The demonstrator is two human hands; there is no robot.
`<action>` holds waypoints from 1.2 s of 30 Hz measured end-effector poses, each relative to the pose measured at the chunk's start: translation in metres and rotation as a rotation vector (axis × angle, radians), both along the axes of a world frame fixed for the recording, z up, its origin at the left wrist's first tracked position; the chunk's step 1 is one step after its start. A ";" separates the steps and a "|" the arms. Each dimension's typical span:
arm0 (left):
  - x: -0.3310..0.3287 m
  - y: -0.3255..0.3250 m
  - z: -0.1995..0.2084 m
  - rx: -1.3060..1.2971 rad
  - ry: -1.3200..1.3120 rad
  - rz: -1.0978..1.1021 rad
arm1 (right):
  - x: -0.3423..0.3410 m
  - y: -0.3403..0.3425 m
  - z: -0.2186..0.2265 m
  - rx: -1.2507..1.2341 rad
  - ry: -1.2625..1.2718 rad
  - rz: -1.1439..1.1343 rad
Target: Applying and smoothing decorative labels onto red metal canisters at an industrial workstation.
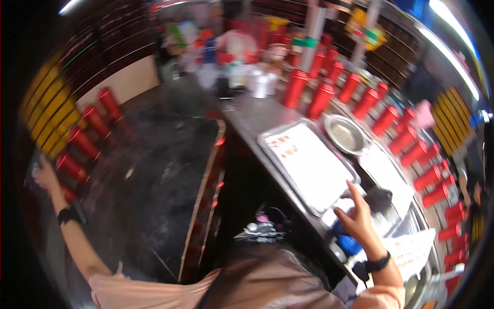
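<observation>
At the far left, my left hand reaches to the outer edge of the black-topped table, beside a row of red cylinders. Its fingers are smeared by motion, so what they touch is unclear. My right hand hovers over the metal counter with thumb and forefinger stretched apart and nothing visible between them. Close to its fingertips is the near end of a metal-rimmed tray with a white surface and small reddish pieces at its far left. A round metal bowl stands beyond the tray.
Many red cylinders line the counter's back edge and curve down the right. White cups and blurred bags stand at the far end. A blue round object and a printed sheet lie near my right wrist. A dark gap separates table and counter.
</observation>
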State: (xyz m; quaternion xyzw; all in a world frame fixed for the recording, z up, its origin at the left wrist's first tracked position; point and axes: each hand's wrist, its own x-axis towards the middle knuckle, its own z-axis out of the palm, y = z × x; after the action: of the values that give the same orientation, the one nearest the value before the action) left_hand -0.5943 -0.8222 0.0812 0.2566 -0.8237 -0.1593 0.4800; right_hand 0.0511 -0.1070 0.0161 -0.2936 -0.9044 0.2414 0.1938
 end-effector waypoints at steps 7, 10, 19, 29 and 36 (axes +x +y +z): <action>0.147 0.429 0.094 0.269 0.237 -1.506 | 0.020 -0.025 0.032 -0.096 -0.008 -0.050; 0.253 0.576 0.085 0.427 -0.057 -2.091 | 0.052 -0.028 0.024 -0.093 0.123 -0.058; 0.236 0.893 -0.051 0.190 -0.245 -1.797 | 0.184 -0.057 0.019 -0.208 0.243 -0.755; 0.145 0.995 -0.130 0.493 -0.323 -1.793 | 0.224 -0.057 -0.007 -0.278 0.476 -1.132; 0.157 0.940 -0.119 0.596 -0.146 -1.786 | 0.192 -0.030 -0.004 -0.362 0.395 -1.035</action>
State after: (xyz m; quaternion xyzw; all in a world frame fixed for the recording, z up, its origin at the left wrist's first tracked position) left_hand -0.4377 0.1179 -0.0382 -0.3480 -0.6687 -0.6557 0.0423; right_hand 0.2427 -0.1369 0.0117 -0.6754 -0.5341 0.3160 0.3984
